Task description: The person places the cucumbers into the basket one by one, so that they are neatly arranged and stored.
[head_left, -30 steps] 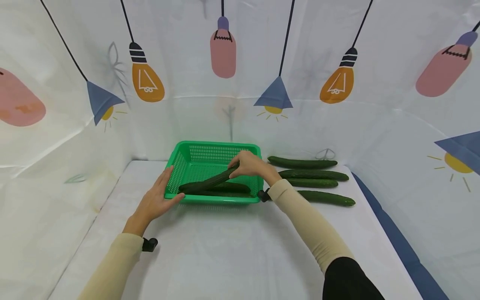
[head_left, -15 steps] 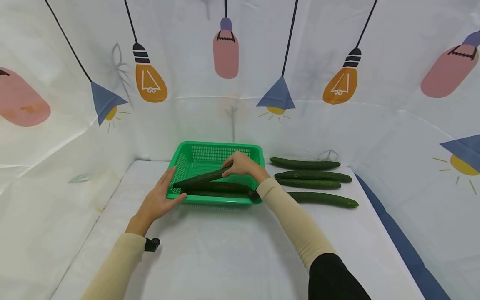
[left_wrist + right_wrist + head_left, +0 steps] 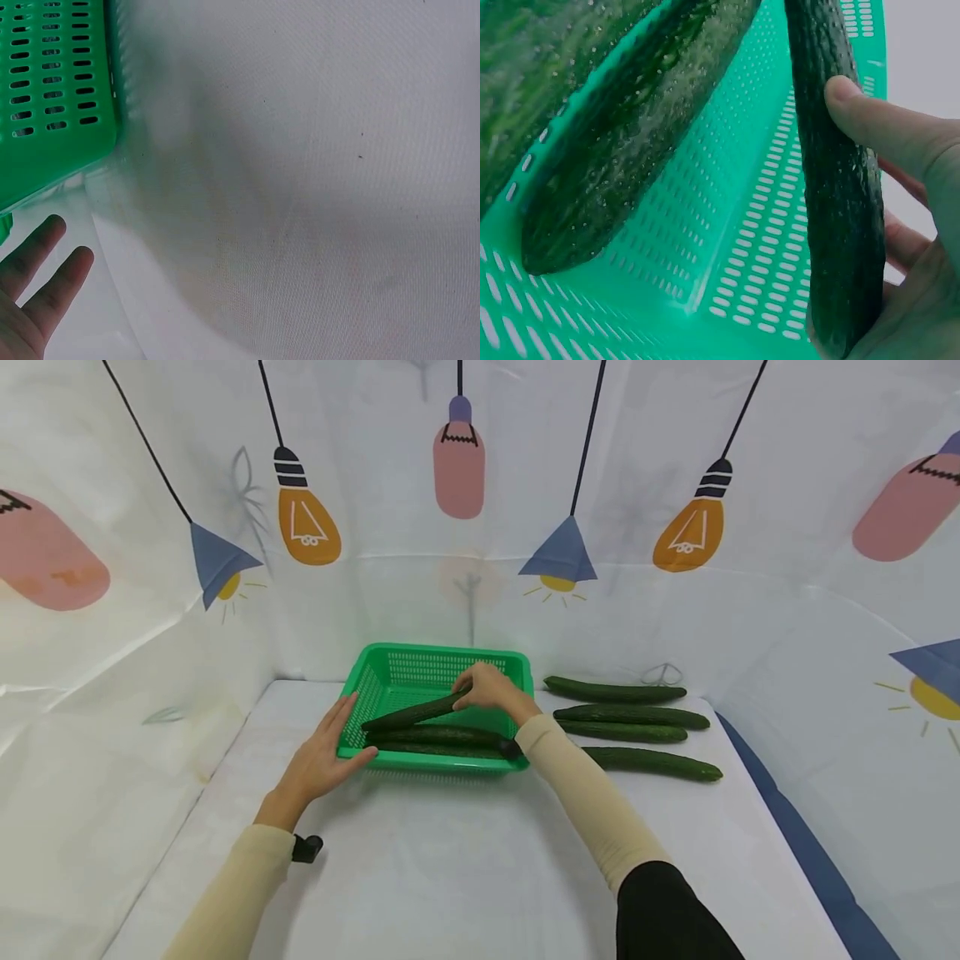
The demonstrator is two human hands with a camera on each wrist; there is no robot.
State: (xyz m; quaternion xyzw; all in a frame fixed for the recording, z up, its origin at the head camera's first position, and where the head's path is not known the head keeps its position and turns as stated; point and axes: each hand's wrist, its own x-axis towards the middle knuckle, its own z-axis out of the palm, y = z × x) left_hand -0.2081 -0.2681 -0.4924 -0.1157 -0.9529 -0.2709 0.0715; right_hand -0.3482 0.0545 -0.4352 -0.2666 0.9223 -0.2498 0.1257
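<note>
A green plastic basket (image 3: 450, 650) stands at the back of the table. My right hand (image 3: 487, 687) reaches over its right part and grips one end of a cucumber (image 3: 414, 713), which slants down to the left inside the basket. In the right wrist view, the thumb lies along the near side of this cucumber (image 3: 840, 195), with fingers behind it. Two more cucumbers (image 3: 442, 736) lie along the basket's front wall. My left hand (image 3: 315, 767) has its fingers spread at the basket's front left corner. Two of its fingers (image 3: 56, 289) show straight in the left wrist view.
Several cucumbers lie on the white table to the right of the basket: one at the back (image 3: 615, 691), a close pair (image 3: 633, 716) in the middle and one nearer (image 3: 656, 763). A white printed curtain (image 3: 412, 593) hangs right behind the basket.
My right hand has moved left with the cucumber, bringing it off the two front ones to a place behind them. The left hand has stayed at the basket's corner.
</note>
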